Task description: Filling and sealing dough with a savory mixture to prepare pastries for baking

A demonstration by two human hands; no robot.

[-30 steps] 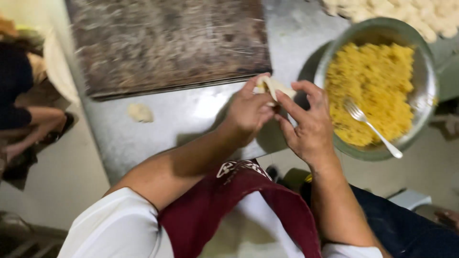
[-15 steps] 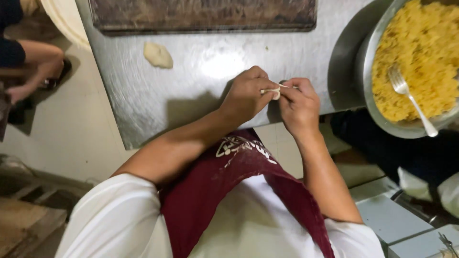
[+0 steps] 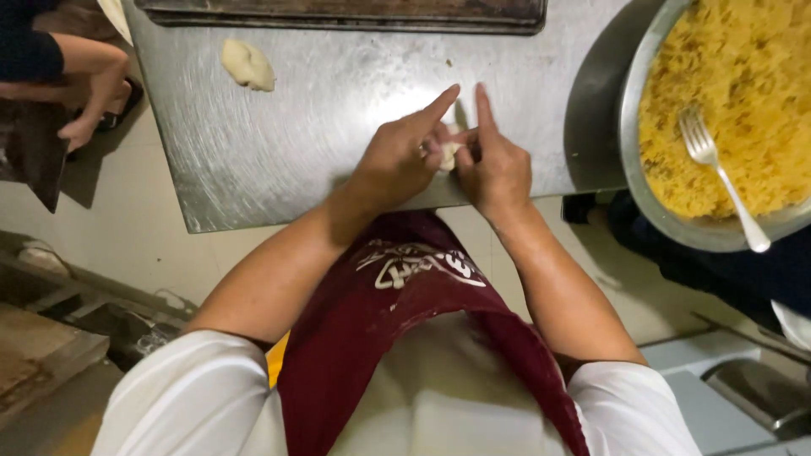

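Observation:
My left hand (image 3: 395,160) and my right hand (image 3: 492,165) meet over the near edge of the steel table (image 3: 279,160). Between their fingers they pinch a small piece of pale dough (image 3: 448,149), mostly hidden by the fingers. Both index fingers point away from me. To the right sits a large metal bowl (image 3: 629,160) of yellow crumbly filling (image 3: 743,110) with a fork (image 3: 718,173) lying in it.
A loose lump of dough (image 3: 247,64) lies on the table at the far left. A dark board (image 3: 338,13) runs along the table's far side. Another person's arm and foot (image 3: 89,72) show at the upper left, beside the table.
The hands have dropped lower onto the table edge and closed in around the dough, with the index fingers now stretched out. The view has shifted slightly left and down.

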